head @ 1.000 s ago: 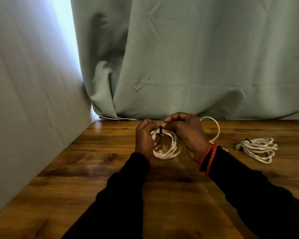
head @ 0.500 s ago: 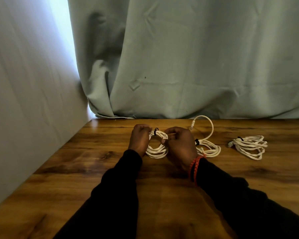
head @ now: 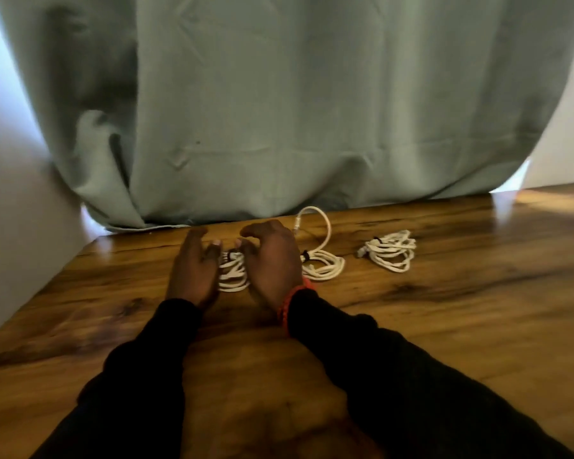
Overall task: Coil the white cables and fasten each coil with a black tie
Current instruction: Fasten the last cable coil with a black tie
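A coiled white cable (head: 233, 274) with a black tie (head: 231, 252) on its far side lies on the wooden table (head: 444, 313) between my hands. My left hand (head: 193, 270) sits just left of it and my right hand (head: 272, 260) just right of it. Both have spread, loosely curved fingers and neither grips the coil. A second coil (head: 323, 268) with a black tie (head: 305, 255) lies to the right of my right hand, its loose end arching upward. A third tied coil (head: 391, 250) lies further right.
A grey-green curtain (head: 279, 111) hangs down to the table's far edge. A pale wall (head: 17, 210) borders the table on the left. Bare wood stretches to the right of the coils and in front near my sleeves.
My hands lowered the coil to the table and let go of it, the fingers opening on either side. The camera view shifted right.
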